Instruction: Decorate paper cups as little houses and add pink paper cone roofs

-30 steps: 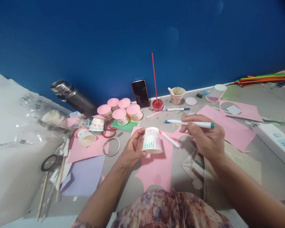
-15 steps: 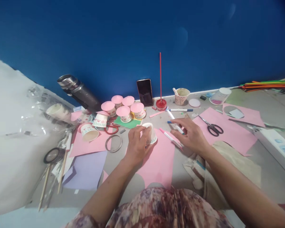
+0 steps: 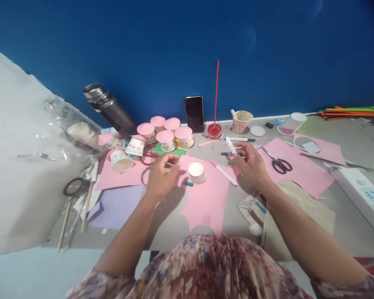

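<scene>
My right hand [image 3: 251,164] is closed around a white marker [image 3: 230,145], its tip pointing up and away from me. To the left, my left hand [image 3: 162,175] is empty, with the thumb apart from the loosely bent fingers. Between the hands a small paper cup [image 3: 196,172] stands upside down on a cut sheet of pink paper [image 3: 205,207]. A teal marker cap [image 3: 188,183] lies just left of the cup. A pink-capped marker [image 3: 223,173] rests to its right.
Several upturned cups topped with pink discs [image 3: 165,136] stand at back left, near a steel flask [image 3: 110,110]. A phone [image 3: 194,114] leans on the wall. Black-handled scissors [image 3: 280,165] and a power strip [image 3: 366,195] are on the right. A tape roll [image 3: 76,187] sits left.
My left hand has let go of the paper cup and moved left. The right hand has lifted the white marker slightly. The teal cap now shows beside the cup.
</scene>
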The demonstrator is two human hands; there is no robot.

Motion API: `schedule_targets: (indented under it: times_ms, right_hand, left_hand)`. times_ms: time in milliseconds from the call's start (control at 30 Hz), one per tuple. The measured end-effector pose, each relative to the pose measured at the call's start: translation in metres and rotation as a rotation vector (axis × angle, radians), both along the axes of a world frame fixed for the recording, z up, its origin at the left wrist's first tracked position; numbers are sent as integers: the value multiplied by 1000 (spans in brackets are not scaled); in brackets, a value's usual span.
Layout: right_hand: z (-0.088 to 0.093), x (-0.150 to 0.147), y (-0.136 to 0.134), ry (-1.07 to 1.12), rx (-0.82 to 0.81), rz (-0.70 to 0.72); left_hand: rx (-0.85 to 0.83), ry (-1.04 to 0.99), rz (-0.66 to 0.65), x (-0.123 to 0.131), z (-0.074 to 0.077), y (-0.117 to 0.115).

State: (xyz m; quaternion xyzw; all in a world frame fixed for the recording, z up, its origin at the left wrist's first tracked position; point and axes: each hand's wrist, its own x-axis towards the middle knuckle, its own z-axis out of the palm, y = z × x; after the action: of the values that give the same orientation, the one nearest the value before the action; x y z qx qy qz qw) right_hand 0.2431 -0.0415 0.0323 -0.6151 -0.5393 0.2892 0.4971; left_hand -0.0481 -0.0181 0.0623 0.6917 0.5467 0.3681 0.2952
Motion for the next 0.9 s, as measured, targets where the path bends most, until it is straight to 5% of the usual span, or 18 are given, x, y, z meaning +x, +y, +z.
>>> schedule_targets:
  times_ms: [67, 167, 333, 600, 900]
  right_hand:
    - [-1, 0, 0, -31, 1, 0]
    - [-4, -2, -1, -96, -13, 25]
    - [4, -3, -6, -91, -46, 124]
    - [29, -17, -30, -164, 15, 634]
    - [24, -24, -32, -262, 76, 671]
  left_hand:
    - [-137, 147, -89, -5, -2, -5]
    - [-123, 297, -242, -1, -19, -19]
    - [-45, 400, -225, 6, -45, -30]
    - [-379, -157, -69, -11, -23, -53]
    - [-416, -387, -102, -7, -17, -57]
